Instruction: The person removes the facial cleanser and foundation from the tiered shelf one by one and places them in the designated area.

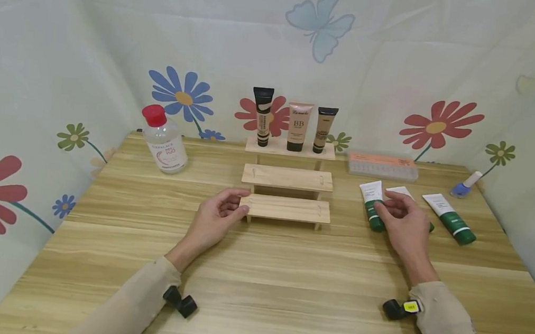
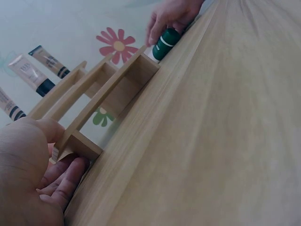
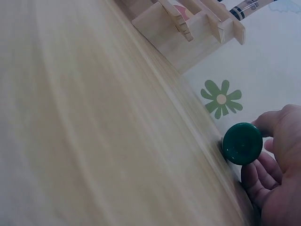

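Head view: wood table (image 1: 280,290) below both hands' fingers, three-tier shelf (image 1: 285,209) with its bottom step's end pinched by the left hand (image 1: 210,220). Red-capped bottle (image 1: 167,150) is further back, left of those fingers. Right hand (image 1: 407,229) curls its fingers by the leftmost green-white tube (image 1: 372,200), thumb touching, can't tell if it's gripped. Nail polish (image 1: 466,184) sits off to their right.

At seven o'clock, a beige fabric left sleeve (image 1: 128,303) with a black knobbed wrist camera (image 1: 180,301); at five, a beige fabric right sleeve (image 1: 451,329), its black rounded camera (image 1: 392,309) bearing a dark-printed yellow label (image 1: 411,307).
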The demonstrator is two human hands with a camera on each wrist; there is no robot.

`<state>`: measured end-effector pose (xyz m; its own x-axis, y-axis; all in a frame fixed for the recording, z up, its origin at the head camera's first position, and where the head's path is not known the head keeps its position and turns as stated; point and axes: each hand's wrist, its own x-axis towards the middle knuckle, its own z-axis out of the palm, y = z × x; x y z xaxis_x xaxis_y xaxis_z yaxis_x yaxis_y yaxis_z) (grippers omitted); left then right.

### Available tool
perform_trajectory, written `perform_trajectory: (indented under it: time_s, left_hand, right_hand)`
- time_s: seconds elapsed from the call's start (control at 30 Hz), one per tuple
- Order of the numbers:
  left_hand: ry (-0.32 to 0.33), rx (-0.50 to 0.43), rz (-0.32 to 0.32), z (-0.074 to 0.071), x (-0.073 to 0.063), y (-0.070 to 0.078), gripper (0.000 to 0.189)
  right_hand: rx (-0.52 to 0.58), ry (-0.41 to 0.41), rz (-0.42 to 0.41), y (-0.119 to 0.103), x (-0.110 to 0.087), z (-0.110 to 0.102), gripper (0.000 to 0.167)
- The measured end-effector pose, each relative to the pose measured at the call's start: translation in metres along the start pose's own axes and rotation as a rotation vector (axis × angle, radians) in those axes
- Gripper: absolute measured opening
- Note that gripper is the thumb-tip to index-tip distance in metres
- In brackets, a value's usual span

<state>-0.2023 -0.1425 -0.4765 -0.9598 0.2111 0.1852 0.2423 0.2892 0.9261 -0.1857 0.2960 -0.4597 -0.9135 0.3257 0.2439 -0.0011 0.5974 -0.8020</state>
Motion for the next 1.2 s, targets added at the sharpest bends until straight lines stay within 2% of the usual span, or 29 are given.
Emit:
perform_trajectory:
  time_s: [0.37,0.5,0.63,0.73,0.83,1.03,1.2]
  left_hand:
    - [-0.005,-0.006,0.000,0.001,0.001,0.001,0.036]
    - [-0.008,-0.006,0.003,0.002,0.001,0.001,0.036]
    - [-0.011,-0.004,0.008,0.002,0.001,0.002,0.036]
    - [-0.010,-0.004,0.011,0.001,0.002,0.002,0.036]
    - [-0.008,-0.003,0.012,0.001,0.002,0.001,0.036]
    - [-0.007,-0.009,0.012,0.001,0.001,0.001,0.036]
    - [-0.002,0.001,0.014,-0.001,0.000,0.000,0.036]
  right_hand:
    - [0.098,0.078,-0.036,-0.003,-0.002,0.001,0.043]
    - [0.146,0.102,-0.040,-0.004,-0.004,0.000,0.050]
    - [0.266,0.122,-0.069,-0.008,-0.003,0.001,0.060]
    - [0.369,0.118,-0.108,-0.011,-0.003,0.000,0.067]
    - [0.411,0.107,-0.133,-0.015,-0.004,-0.002,0.072]
    - [0.442,0.099,-0.176,-0.030,-0.004,-0.005,0.071]
    - [0.540,0.091,-0.218,-0.049,0.001,-0.002,0.067]
